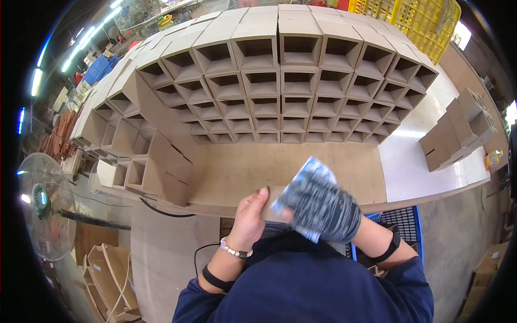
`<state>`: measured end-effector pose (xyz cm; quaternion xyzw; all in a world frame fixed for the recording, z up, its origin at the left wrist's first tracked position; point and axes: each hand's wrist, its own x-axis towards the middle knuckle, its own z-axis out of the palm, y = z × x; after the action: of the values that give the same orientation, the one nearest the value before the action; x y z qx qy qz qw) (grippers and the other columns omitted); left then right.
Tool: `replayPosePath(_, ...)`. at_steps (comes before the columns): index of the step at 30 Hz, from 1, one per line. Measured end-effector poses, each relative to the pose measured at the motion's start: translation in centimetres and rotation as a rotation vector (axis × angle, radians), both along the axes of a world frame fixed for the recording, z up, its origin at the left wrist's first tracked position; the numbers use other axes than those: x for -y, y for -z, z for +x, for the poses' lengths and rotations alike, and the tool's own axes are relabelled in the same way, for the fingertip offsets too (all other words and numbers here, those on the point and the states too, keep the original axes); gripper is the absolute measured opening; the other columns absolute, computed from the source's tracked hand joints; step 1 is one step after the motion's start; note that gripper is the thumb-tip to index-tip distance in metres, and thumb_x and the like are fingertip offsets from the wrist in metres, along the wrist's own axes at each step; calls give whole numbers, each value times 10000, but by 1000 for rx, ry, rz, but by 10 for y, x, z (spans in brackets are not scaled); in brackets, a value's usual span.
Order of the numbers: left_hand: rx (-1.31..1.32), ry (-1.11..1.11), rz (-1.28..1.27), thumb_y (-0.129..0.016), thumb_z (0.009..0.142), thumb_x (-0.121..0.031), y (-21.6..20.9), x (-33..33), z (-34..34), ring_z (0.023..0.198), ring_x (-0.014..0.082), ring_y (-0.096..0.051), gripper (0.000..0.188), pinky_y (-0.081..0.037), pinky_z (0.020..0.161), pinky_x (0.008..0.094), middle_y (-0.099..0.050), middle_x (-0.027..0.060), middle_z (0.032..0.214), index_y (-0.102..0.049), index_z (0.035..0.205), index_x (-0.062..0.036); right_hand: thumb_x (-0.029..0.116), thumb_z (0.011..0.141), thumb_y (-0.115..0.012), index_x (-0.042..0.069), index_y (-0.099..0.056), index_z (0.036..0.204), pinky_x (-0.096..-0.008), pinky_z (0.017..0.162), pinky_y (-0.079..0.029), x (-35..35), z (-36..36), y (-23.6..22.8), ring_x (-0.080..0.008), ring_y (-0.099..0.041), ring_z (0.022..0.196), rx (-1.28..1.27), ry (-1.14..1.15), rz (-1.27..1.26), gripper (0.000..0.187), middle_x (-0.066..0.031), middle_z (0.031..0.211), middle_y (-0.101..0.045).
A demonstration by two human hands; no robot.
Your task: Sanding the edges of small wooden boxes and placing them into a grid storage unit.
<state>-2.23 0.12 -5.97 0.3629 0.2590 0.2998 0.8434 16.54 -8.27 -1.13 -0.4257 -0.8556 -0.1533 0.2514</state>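
My left hand (pixel 251 213) is bare, with a beaded bracelet at its wrist. Its fingers and raised thumb are closed on a taupe piece (pixel 274 200), coloured like the boxes beyond; most of it is hidden, so its full shape does not show. My right hand (pixel 328 207), in a grey knitted glove, is slightly blurred. It grips a blue-and-white cloth (pixel 311 168) and presses it against the piece's right side. Both hands are close together above the table's near edge. Across the table stand rows of stacked taupe open boxes (pixel 264 81), their openings facing me.
More boxes (pixel 156 175) are stacked along the table's left side. A small stack (pixel 458 129) stands on the white surface at right. Beneath the table's edge is a blue crate (pixel 410 229). A fan (pixel 43 202) stands at left; a yellow crate (pixel 409 19) is behind.
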Motion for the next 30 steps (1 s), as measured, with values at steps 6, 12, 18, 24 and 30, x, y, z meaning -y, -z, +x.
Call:
replayPosePath(6,49,-63,-1,-364,959,-406,-6,6,7,925,184,-599,490,-473,821,312,-617,113,1025,-565,1045,33,75,781,-496,75,-553,1157,-369,1002,-368,-24,39,36,-287,-506,1133,-74,399,-172,380,-136,1182,-562)
replayPosePath(12,171,-173,-189,-323,963,-419,-6,-4,15,1068,206,-536,493,-428,905,354,-563,96,1158,-496,1157,0,-94,678,-464,76,-503,1242,-379,955,-415,-15,25,34,-312,-529,1094,-624,313,18,590,-139,1204,-548)
replayPosePath(18,175,-196,-381,-368,932,-313,-1,-8,19,1058,239,-532,376,-390,944,387,-571,102,1125,-510,1119,-20,21,755,-533,67,-526,1194,-425,946,-405,-3,-16,14,-326,-529,1077,-353,134,72,441,-145,1163,-562)
replayPosePath(24,439,-67,-463,-418,885,-262,6,-8,7,1049,258,-536,332,-387,939,420,-577,111,1122,-536,1067,-10,101,819,-450,42,-517,1193,-401,1003,-352,-10,14,66,-305,-498,1128,41,648,-212,384,-168,1248,-504)
replayPosePath(30,457,20,-427,-463,865,-101,0,-8,7,1062,247,-548,228,-396,942,385,-599,116,1111,-547,1058,-12,-42,731,-400,29,-461,1265,-394,1009,-357,-14,37,68,-320,-472,1165,-381,526,27,541,-182,1267,-488)
